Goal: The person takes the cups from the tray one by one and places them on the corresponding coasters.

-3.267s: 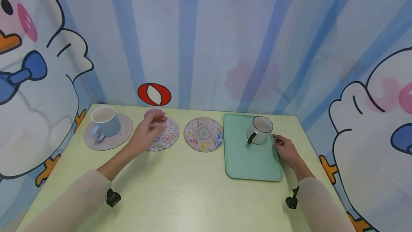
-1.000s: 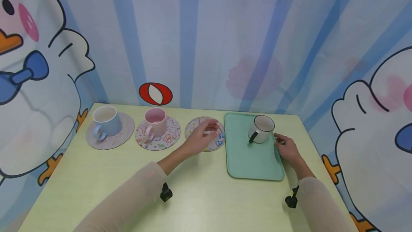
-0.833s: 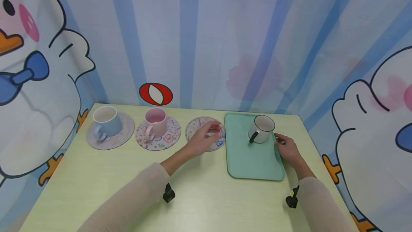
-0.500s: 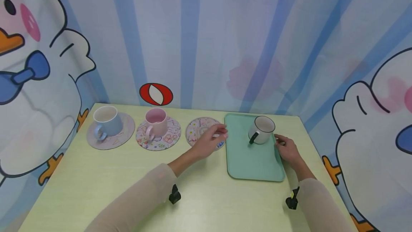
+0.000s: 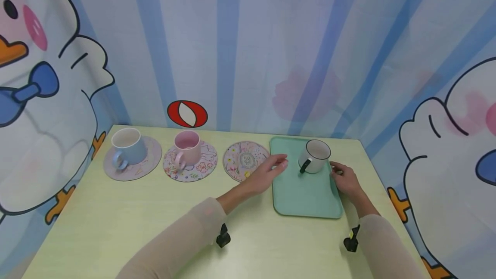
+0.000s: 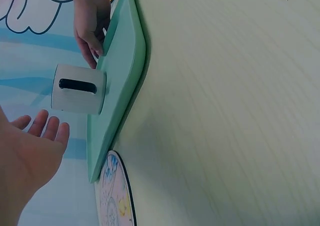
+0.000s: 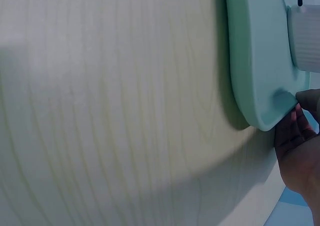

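Observation:
In the head view my left hand [image 5: 265, 175] reaches over the left edge of the green tray [image 5: 302, 199], its fingers loosely extended and holding nothing. A white mug [image 5: 314, 156] with a dark rim and black handle stands upright on the tray, just right of those fingertips. The left wrist view shows the mug [image 6: 77, 89] apart from the spread fingers. On the tray's right edge my right hand [image 5: 345, 180] pinches the rim. In the right wrist view its thumb lies over the tray rim [image 7: 260, 105] with the fingers outside and below.
A round flowered coaster [image 5: 246, 160] lies left of the tray. A pink mug [image 5: 187, 147] stands on another patterned coaster [image 5: 193, 175], and a light-blue mug [image 5: 133, 147] on a plain mauve-grey one [image 5: 151, 165] farther left. A printed curtain [image 5: 255, 55] hangs behind the table [image 5: 97, 236].
My left hand let go of the pink mug, which now stands on its coaster, and moved right past the flowered coaster to the tray. My right hand stayed at the tray's edge.

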A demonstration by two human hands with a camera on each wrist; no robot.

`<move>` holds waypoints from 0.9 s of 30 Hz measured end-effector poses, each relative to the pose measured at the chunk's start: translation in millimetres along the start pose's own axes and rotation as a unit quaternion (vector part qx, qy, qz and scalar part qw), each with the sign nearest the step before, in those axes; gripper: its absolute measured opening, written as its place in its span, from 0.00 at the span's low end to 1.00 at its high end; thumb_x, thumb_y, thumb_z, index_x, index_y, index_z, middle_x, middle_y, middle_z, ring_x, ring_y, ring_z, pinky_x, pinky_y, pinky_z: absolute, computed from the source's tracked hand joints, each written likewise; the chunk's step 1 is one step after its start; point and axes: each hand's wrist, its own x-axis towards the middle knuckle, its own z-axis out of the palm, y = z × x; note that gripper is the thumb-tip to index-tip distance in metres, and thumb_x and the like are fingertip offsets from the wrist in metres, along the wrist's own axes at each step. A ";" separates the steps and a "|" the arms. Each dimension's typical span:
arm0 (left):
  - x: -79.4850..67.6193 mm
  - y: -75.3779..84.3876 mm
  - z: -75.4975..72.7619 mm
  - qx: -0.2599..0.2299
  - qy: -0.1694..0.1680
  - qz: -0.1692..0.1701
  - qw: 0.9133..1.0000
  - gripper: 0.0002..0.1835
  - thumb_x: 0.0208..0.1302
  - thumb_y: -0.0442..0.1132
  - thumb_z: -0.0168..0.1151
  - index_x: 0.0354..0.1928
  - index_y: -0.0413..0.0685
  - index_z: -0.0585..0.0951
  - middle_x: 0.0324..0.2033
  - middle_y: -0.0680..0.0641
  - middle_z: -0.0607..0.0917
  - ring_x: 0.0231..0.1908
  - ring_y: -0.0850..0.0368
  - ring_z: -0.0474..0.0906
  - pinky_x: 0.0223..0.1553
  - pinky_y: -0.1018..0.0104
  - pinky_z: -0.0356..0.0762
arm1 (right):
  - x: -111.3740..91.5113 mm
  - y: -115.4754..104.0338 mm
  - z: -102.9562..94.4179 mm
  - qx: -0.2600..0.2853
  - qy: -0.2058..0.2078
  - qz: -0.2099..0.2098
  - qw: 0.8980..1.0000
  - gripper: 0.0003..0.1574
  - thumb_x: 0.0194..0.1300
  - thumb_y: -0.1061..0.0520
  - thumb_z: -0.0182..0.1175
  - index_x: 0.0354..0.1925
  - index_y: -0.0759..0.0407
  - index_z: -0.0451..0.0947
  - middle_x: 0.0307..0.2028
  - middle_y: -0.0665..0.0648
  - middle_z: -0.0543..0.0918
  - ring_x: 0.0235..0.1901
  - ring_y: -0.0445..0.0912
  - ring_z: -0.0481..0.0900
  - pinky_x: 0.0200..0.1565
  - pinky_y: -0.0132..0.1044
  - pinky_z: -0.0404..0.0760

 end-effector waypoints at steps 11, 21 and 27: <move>5.6 0.4 18.2 -0.002 -0.028 -0.020 0.999 0.42 0.83 0.67 0.31 0.84 0.45 0.55 0.82 0.45 0.58 0.81 0.49 0.52 0.79 0.50 0.51 | -2.5 1.1 0.3 0.005 0.002 -0.004 1.000 0.30 0.80 0.63 0.51 0.75 0.72 0.66 0.58 0.74 0.76 0.53 0.62 0.76 0.49 0.50 0.77; 13.0 -2.2 26.2 0.007 -0.043 -0.025 0.999 0.45 0.82 0.69 0.25 0.85 0.44 0.52 0.83 0.44 0.54 0.82 0.48 0.47 0.80 0.49 0.45 | 0.5 3.9 1.4 0.007 0.004 -0.006 1.000 0.31 0.80 0.62 0.50 0.76 0.71 0.65 0.60 0.73 0.76 0.55 0.62 0.76 0.51 0.50 0.77; 16.7 -5.3 29.4 0.003 -0.053 -0.034 0.998 0.45 0.81 0.70 0.23 0.85 0.44 0.51 0.84 0.44 0.53 0.83 0.48 0.46 0.80 0.50 0.44 | 2.7 5.9 1.7 0.006 0.005 -0.009 1.000 0.31 0.80 0.62 0.50 0.76 0.71 0.65 0.60 0.74 0.75 0.56 0.63 0.76 0.53 0.53 0.77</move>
